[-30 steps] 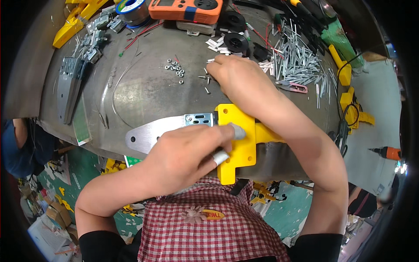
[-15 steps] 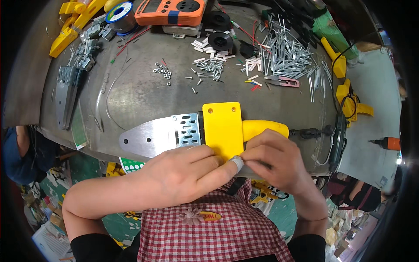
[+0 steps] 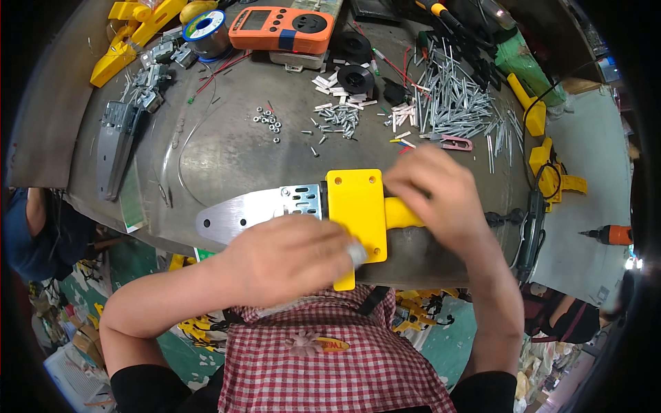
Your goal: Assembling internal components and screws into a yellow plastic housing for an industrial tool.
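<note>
Beyond the yellow tool [image 3: 356, 210]: nuts [image 3: 267, 120], screws [image 3: 341, 122].

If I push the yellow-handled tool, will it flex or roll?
The yellow-handled tool would probably move stiffly: its metal plate looks flat and rigid. Rolling seems unlikely, given its broad, flat yellow housing. The smooth-looking handle could be slippery.

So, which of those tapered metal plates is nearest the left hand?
The tapered plate next to the yellow housing, partly hidden by the left hand; the other plates lie together toward the left of the bench, well away from it.
</note>
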